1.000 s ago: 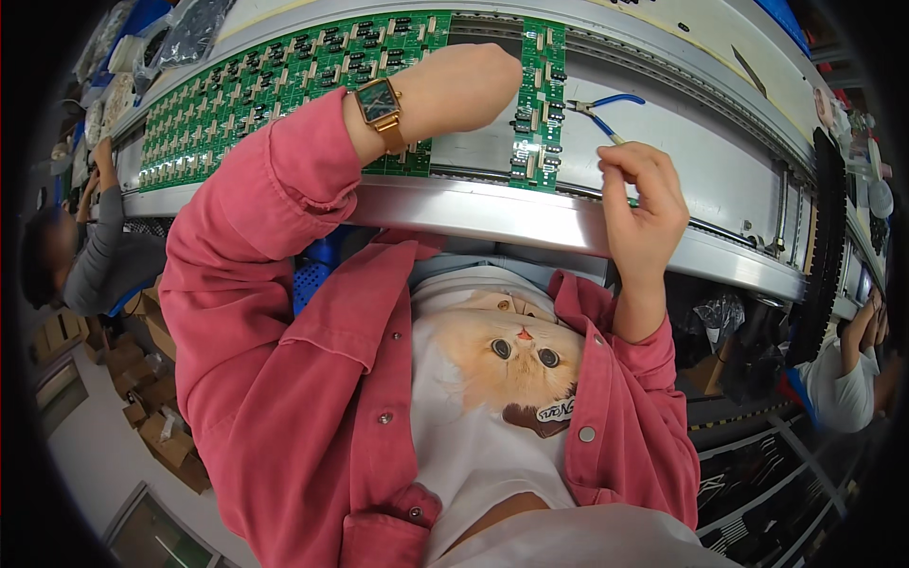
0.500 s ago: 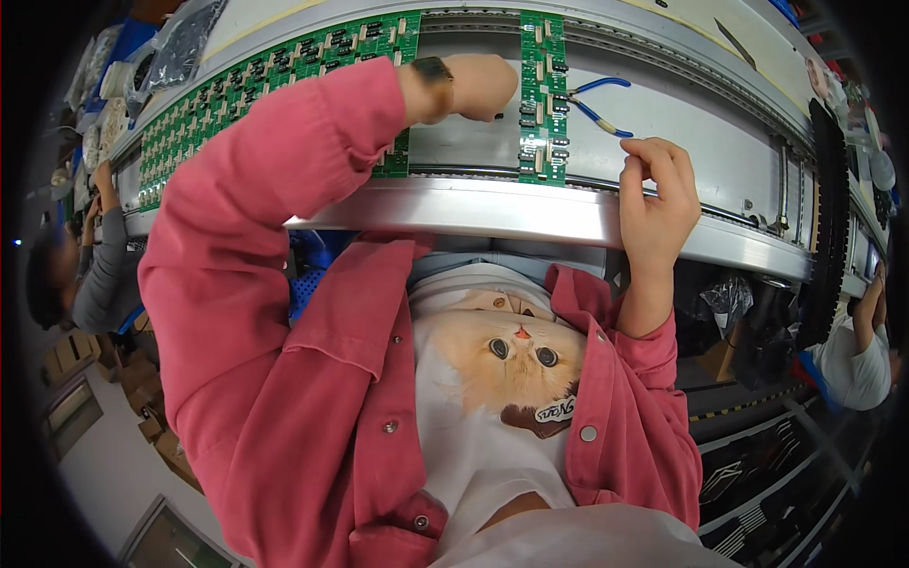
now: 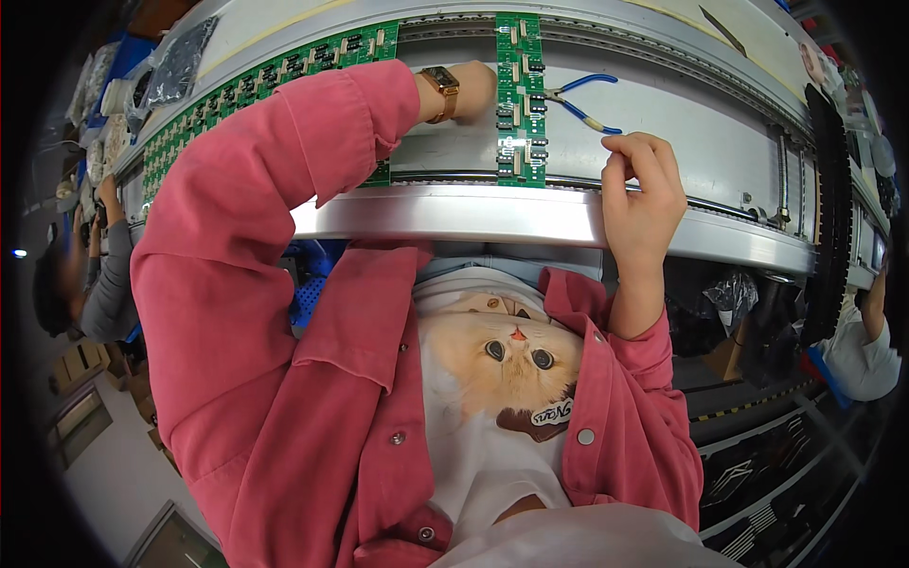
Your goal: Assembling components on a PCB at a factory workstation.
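My left hand [image 3: 475,92], with a watch [image 3: 438,79] on its wrist, reaches over the rail line to the left edge of a narrow green circuit board [image 3: 521,114]. Its fingers are hidden at that edge, so their grip does not show. Blue-handled pliers [image 3: 589,83] lie spread on the grey surface, their jaws at the board's right edge. Just below one plier handle is my right hand [image 3: 646,194], raised, fingers curled and thumb near the index finger in a pinch. What is between them, if anything, cannot be made out.
A long row of joined green circuit boards [image 3: 284,76] runs leftward, partly behind my sleeve. A metal rail [image 3: 454,210] borders the near side. A thin blade-like tool [image 3: 722,31] lies at the far right. Other people [image 3: 109,275] work at both sides.
My left hand has turned, showing the watch face, and now meets the narrow board's left edge. The whole view has shifted slightly. My right hand keeps its curled pose near the plier handle.
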Available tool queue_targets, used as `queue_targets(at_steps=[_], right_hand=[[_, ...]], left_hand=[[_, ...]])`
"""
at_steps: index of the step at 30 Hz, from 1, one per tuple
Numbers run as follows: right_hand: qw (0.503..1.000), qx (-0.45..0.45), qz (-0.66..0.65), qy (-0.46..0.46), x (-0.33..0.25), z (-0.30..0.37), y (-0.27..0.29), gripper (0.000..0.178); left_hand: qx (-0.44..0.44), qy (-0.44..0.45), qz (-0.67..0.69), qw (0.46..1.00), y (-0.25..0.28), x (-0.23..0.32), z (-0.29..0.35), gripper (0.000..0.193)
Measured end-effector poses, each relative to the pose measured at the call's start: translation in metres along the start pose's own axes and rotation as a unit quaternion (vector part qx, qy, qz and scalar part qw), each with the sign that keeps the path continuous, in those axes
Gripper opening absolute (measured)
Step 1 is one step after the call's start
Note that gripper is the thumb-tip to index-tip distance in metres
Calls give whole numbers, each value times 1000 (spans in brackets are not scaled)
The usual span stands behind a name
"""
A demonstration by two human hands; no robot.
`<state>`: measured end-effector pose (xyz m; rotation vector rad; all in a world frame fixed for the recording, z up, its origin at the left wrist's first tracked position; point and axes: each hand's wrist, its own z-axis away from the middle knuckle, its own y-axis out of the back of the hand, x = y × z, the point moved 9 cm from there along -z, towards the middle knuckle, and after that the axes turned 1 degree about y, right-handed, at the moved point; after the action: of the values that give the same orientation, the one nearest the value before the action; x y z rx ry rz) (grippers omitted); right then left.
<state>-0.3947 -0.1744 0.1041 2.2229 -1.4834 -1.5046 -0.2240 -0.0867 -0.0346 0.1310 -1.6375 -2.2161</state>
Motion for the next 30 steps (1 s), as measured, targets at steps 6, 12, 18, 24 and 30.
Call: queue_targets(at_steps=[6,12,18,24,30], right_hand=[[995,-83,31,-43,0,-2,-14,21],[979,-191,57,-40,-5,-7,-43,26],[973,-220,50,-38,-7,-8,-54,28],[972,-229,50,-24,-14,-9,-58,29],[965,-260,35,-24,-15,-7,-63,28]], left_hand=[[-142,147,-2,979,32,-1,30,11],[-45,133,5,990,88,4,57,10],[116,100,149,977,126,9,98,12],[195,55,233,951,134,11,116,14],[263,83,230,933,131,6,117,13]])
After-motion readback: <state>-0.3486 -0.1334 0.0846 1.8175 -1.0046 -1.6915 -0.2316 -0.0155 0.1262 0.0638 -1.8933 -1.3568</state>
